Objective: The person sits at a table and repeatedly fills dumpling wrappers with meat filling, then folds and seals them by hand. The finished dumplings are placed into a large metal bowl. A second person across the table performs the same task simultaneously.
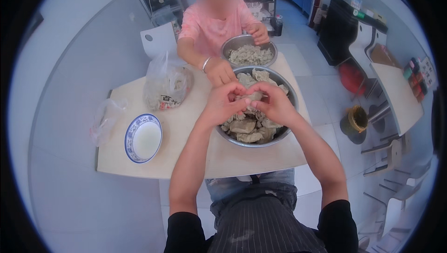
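Both of my hands are over a large metal bowl (293, 95) full of crumpled, grey-green, leaf-like pieces, whose exact kind I cannot make out. Between them they grip one pale grey-green crumpled piece (254, 96). My left hand (222, 102) pinches its left side, fingers curled. On the other side, my right hand (275, 104) has thumb and fingers closed on it. Larger, browner lumps (243, 126) lie in the bowl just below my hands. Behind it stands a second metal bowl (274, 50), holding smaller shredded bits of similar colour (251, 55).
Across the table (186, 160), a person in a pink shirt (216, 32) reaches one hand (220, 72) to my bowl's rim. A blue-and-white bowl (143, 139) with pale liquid stands at left, near a filled clear plastic bag (165, 85) and a crumpled bag (106, 120).
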{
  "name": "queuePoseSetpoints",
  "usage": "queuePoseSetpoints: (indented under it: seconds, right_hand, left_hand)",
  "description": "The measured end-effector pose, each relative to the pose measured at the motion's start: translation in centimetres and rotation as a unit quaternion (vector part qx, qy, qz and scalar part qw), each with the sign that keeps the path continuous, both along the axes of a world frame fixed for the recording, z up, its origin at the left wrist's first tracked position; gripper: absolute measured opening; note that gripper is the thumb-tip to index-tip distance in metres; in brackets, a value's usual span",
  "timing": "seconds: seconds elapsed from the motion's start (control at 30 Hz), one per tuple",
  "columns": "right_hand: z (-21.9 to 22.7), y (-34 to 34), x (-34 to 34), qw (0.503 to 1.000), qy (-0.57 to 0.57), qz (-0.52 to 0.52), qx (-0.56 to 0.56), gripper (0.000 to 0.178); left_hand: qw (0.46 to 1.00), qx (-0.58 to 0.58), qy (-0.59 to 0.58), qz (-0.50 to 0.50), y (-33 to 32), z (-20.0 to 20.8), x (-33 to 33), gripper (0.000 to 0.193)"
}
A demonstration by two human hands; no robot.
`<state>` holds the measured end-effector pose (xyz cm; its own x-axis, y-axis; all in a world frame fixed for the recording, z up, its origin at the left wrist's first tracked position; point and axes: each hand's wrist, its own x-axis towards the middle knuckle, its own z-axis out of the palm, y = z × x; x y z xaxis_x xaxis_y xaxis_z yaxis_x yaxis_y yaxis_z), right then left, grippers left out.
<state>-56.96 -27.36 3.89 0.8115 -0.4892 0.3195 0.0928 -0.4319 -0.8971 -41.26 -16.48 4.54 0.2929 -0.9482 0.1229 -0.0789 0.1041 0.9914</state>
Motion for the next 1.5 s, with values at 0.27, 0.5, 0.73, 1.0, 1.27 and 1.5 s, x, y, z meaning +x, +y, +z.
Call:
queuePoseSetpoints:
  seconds: [0.27,0.5,0.73,1.0,1.27,1.5]
  right_hand:
    - [0.4,0.3,-0.3,0.991,-0.032,-0.124,0.042,0.025]
    - [-0.2,0.1,0.4,0.995,-0.028,-0.078,0.055,0.023]
    - [-1.6,0.7,1.3,0.967,-0.110,-0.086,0.212,0.025]
    - [-1.6,1.4,1.2,0.960,-0.161,-0.086,0.212,0.029]
    - [-1.5,1.2,0.2,0.969,-0.147,-0.098,0.174,0.026]
    - [-1.0,0.3,-0.3,0.984,-0.041,-0.148,0.091,0.028]
  left_hand:
    - [0.988,0.017,-0.016,0.150,-0.7,-0.5,1.7,0.011]
    - [0.996,-0.046,-0.067,0.026,-1.7,-0.8,0.4,0.011]
    - [0.971,-0.078,-0.165,0.156,-2.5,-1.9,1.0,0.010]
    - [0.954,-0.077,-0.134,0.258,-2.9,-2.9,1.8,0.007]
    - [0.962,-0.058,-0.070,0.259,-2.8,-3.1,3.1,0.008]
    - [0.976,-0.083,0.022,0.201,-1.9,-2.2,3.6,0.008]
